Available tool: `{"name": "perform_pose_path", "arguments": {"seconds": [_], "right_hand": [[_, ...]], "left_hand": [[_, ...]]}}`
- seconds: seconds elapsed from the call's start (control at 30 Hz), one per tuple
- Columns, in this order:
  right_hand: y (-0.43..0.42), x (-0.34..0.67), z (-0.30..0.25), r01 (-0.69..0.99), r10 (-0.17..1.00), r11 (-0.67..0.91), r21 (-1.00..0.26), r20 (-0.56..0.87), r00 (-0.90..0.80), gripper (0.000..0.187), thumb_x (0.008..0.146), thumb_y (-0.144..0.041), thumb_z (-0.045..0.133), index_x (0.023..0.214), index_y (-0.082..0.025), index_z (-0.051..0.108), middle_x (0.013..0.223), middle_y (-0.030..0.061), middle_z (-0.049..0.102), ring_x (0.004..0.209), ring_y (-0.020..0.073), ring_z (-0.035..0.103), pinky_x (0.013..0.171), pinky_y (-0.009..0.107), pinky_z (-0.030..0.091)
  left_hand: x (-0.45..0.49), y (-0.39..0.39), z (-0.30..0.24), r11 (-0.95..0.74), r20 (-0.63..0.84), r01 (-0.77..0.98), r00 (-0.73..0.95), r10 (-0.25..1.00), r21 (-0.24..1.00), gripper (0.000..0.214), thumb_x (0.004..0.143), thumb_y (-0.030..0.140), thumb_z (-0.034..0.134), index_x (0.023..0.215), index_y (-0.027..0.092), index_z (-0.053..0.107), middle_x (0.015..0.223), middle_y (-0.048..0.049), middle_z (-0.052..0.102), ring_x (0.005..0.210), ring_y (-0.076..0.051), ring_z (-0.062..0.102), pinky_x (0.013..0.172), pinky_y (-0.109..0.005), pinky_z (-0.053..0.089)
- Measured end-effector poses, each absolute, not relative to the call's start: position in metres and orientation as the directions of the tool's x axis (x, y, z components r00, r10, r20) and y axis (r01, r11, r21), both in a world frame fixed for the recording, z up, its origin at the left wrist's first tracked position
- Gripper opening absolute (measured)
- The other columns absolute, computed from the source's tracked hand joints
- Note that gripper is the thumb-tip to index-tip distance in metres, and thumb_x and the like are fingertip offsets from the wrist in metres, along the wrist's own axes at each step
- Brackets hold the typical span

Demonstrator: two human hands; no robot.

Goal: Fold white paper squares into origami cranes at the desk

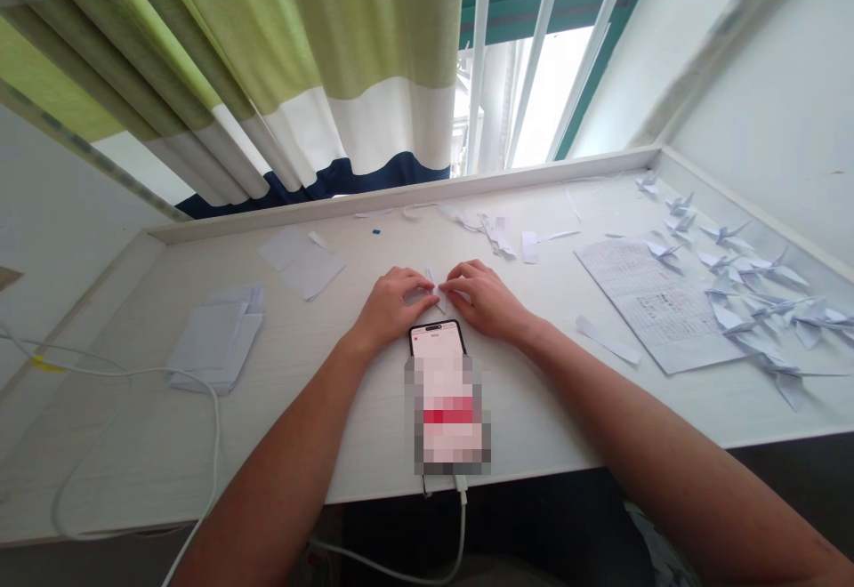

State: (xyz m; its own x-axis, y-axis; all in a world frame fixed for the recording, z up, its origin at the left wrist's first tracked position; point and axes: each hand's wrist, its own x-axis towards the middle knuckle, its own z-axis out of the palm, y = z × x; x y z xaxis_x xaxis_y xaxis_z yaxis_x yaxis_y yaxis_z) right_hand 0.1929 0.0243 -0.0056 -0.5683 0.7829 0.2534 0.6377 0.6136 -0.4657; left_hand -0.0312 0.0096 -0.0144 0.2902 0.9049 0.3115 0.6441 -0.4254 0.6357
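A small folded piece of white paper (437, 298) stands between my two hands, just beyond the phone. My left hand (398, 298) pinches its left side with thumb and fingers. From the other side, my right hand (481, 296) grips the paper's right edge with its fingertips. The fingers hide part of the folds. Right below my hands lies a phone (437, 338), its screen lit and mostly blurred out, with a white charging cable (462, 491) plugged into its lower end.
At right, several folded paper cranes (734, 267) crowd around a sheet covered in writing (640, 302). A stack of white paper (210, 342) and loose sheets (303, 262) lie left. Paper scraps (497, 236) are strewn near the back ledge. A white cable (214, 445) crosses the left side.
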Motion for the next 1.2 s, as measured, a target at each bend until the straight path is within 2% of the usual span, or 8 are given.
{"name": "perform_pose_path", "arguments": {"seconds": [0.1,0.27,0.43,0.63,0.97,1.2], "right_hand": [[0.023,0.192,-0.007,0.581,0.746,0.654,-0.484,0.289,-0.600,0.022,0.102,-0.018,0.062,0.110,-0.019,0.083,0.130,0.0121,0.078,0.132,0.0336,0.065,0.112,0.052,0.053],[0.029,0.196,-0.011,0.562,0.751,0.645,-0.518,0.290,-0.594,0.021,0.101,-0.017,0.064,0.109,-0.021,0.083,0.121,0.0084,0.083,0.117,0.0301,0.075,0.109,0.051,0.056],[0.037,0.199,-0.015,0.520,0.726,0.670,-0.530,0.322,-0.608,0.021,0.100,-0.017,0.066,0.108,-0.021,0.085,0.122,0.0092,0.083,0.116,0.0275,0.078,0.106,0.043,0.060],[0.037,0.200,-0.015,0.509,0.736,0.657,-0.556,0.326,-0.593,0.020,0.098,-0.016,0.069,0.106,-0.023,0.086,0.121,0.0077,0.083,0.113,0.0260,0.079,0.107,0.041,0.061],[0.037,0.200,-0.013,0.534,0.749,0.638,-0.555,0.286,-0.597,0.023,0.101,-0.018,0.065,0.110,-0.021,0.086,0.124,0.0089,0.083,0.118,0.0277,0.078,0.108,0.043,0.060],[0.032,0.201,-0.012,0.532,0.727,0.665,-0.523,0.295,-0.620,0.025,0.103,-0.020,0.061,0.111,-0.022,0.085,0.124,0.0091,0.082,0.117,0.0271,0.076,0.107,0.044,0.059]], "left_hand": [[-0.033,0.011,-0.015,-0.424,0.303,0.655,0.296,0.906,0.626,0.013,0.090,0.032,0.083,0.101,0.025,0.082,0.111,-0.0050,0.082,0.109,-0.026,0.071,0.101,-0.045,0.055],[-0.036,0.012,-0.013,-0.441,0.295,0.657,0.328,0.897,0.611,0.009,0.096,0.026,0.076,0.099,0.028,0.085,0.110,-0.0015,0.085,0.107,-0.024,0.073,0.102,-0.045,0.055],[-0.036,0.013,-0.012,-0.468,0.311,0.678,0.350,0.884,0.567,0.012,0.098,0.026,0.073,0.098,0.028,0.085,0.111,-0.0017,0.085,0.108,-0.024,0.073,0.102,-0.046,0.054],[-0.033,0.011,-0.012,-0.463,0.314,0.702,0.342,0.886,0.541,0.016,0.098,0.026,0.071,0.107,0.027,0.085,0.117,-0.0026,0.084,0.110,-0.024,0.073,0.104,-0.045,0.055],[-0.035,0.009,-0.011,-0.506,0.291,0.787,0.421,0.859,0.353,0.028,0.107,0.034,0.059,0.121,0.031,0.083,0.127,-0.0005,0.082,0.113,-0.026,0.070,0.099,-0.048,0.052],[-0.032,0.005,-0.006,-0.505,0.294,0.825,0.432,0.853,0.254,0.025,0.106,0.031,0.060,0.114,0.032,0.083,0.126,-0.0029,0.081,0.116,-0.027,0.067,0.095,-0.045,0.048]]}}
